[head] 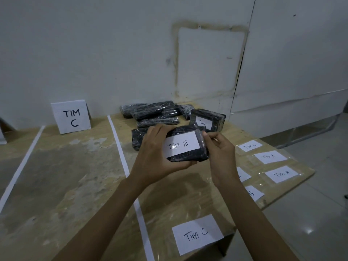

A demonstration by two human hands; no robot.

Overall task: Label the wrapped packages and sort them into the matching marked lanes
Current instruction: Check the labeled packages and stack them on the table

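A black wrapped package (188, 157) with a white "Tim B" label (181, 146) is held above the table. My left hand (156, 153) grips its left side and bottom. My right hand (220, 153) pinches its right edge with the fingertips. Behind it lies a package labelled "Tim C" (207, 119) and a pile of several unlabelled black packages (154, 113). A standing "TIM C" sign (71, 116) marks the lane on the left.
White tape strips (120, 147) (20, 166) divide the wooden table into lanes. Loose labels lie at the right: "Tim C" (250, 146), "Tim A" (269, 156), "Tim A" (282, 174), and a large "Tim C" (196, 235) near the front edge. The table's right edge drops to a tiled floor.
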